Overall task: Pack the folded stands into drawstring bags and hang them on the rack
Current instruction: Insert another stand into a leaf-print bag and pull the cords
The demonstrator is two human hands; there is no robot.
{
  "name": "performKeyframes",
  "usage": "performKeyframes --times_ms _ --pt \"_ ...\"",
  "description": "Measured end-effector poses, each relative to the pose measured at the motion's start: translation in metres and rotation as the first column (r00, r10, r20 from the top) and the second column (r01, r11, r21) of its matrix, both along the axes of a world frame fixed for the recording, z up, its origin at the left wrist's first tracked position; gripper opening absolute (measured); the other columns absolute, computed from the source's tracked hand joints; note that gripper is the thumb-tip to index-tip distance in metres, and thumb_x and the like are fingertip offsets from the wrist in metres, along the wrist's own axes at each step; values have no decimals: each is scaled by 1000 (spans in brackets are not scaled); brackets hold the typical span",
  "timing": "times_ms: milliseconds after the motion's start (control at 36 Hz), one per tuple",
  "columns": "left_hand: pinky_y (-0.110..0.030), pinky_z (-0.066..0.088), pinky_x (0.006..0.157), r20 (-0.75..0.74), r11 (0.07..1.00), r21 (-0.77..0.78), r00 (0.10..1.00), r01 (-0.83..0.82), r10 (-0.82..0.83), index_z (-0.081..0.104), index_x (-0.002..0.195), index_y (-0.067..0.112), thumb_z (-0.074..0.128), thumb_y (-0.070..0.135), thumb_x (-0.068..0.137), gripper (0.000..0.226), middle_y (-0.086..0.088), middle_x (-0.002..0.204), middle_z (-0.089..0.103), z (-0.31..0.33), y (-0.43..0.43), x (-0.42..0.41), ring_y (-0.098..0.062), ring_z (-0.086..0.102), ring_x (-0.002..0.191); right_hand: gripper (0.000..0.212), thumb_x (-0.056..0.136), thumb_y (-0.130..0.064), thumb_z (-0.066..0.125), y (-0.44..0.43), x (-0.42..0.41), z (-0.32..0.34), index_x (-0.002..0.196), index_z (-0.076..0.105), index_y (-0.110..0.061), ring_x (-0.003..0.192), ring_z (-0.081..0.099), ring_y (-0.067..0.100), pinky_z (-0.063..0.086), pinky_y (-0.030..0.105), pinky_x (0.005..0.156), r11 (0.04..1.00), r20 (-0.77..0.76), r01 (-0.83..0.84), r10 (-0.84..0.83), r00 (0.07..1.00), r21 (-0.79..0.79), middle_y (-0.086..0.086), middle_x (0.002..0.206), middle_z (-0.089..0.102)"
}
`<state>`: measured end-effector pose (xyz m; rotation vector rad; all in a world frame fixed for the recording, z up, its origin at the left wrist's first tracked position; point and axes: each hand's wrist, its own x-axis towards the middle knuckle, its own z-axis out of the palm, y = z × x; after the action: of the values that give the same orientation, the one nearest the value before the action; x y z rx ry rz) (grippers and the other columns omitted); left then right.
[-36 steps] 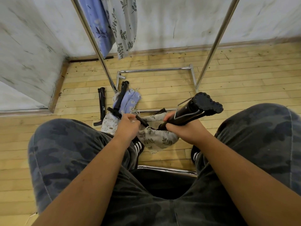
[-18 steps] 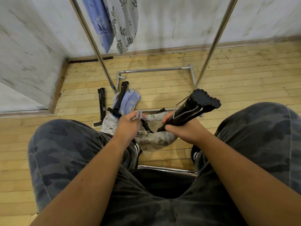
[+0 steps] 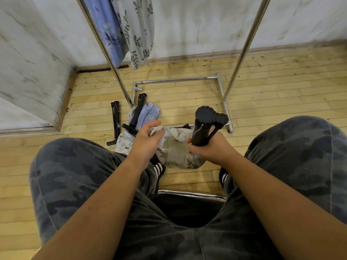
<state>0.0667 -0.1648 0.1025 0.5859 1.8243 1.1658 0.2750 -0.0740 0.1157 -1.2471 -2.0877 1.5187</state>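
Two bags already hang from the rack [image 3: 242, 53]: the blue hung bag [image 3: 110, 34] and the grey hung bag [image 3: 139, 25]. From this angle I cannot tell whether each holds a stand. The step in hand looks like a third packing. The right hand [image 3: 212, 150] is wrapped round a folded stand [image 3: 203, 128], held upright with its feet end uppermost. Its lower end is at the mouth of a leaf-print bag [image 3: 176, 156] that sags between the knees, above the floor [image 3: 262, 102]. The left hand [image 3: 147, 139] pinches the bag's rim and draws the mouth wide. The stand does not seem to be inside yet, so it has yet to be pushed down, the cord drawn and the bag hung. More is left after that. A bare stand [image 3: 116, 119] lies on the floor near the rack's left upright, a second stand [image 3: 138, 109] lies across a pale blue bag [image 3: 152, 113], and a cream printed bag [image 3: 124, 143] lies just beside them. I would judge the job to be about halfway
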Motion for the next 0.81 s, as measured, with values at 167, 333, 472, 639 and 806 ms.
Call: performKeyframes --times_ms 167,333,472,639,806 --pt "-24 50 75 -22 981 -96 985 170 -173 60 133 37 71 25 93 43 6 125 58 -1 -1 6 -9 63 102 14 83 -19 81 4 1 0 96 76 -23 97 69 5 58 30 86 995 -32 98 -99 995 -23 -8 96 75" --pt "-13 48 69 -84 921 -147 923 360 -374 56 140 34 72 36 94 49 14 128 58 0 -2 13 6 61 98 18 82 -12 77 5 0 1 96 75 -24 100 68 7 60 36 90 994 -64 102 -105 992 -44 -9 99 74" --pt "-20 52 86 -156 879 -93 865 468 -477 60 137 34 77 36 90 50 18 128 63 -1 -3 16 -3 64 113 21 81 4 73 2 -3 7 96 72 -11 92 67 3 57 20 81 998 -140 -69 70 988 10 -7 92 71" --pt "-27 49 76 -393 791 -58 714 609 -579 65 123 31 76 24 87 39 12 105 70 -6 -6 26 -5 65 94 24 82 5 76 -1 -3 6 99 75 -11 96 71 8 58 22 79 988 -183 -156 151 971 -13 1 97 75" --pt "-32 53 75 -485 800 -55 685 597 -544 66 119 34 77 36 86 34 14 99 72 -7 -3 28 -4 66 91 22 86 -5 81 -1 -5 6 107 73 -7 107 69 16 58 29 92 989 -259 -149 139 956 -19 6 107 73"
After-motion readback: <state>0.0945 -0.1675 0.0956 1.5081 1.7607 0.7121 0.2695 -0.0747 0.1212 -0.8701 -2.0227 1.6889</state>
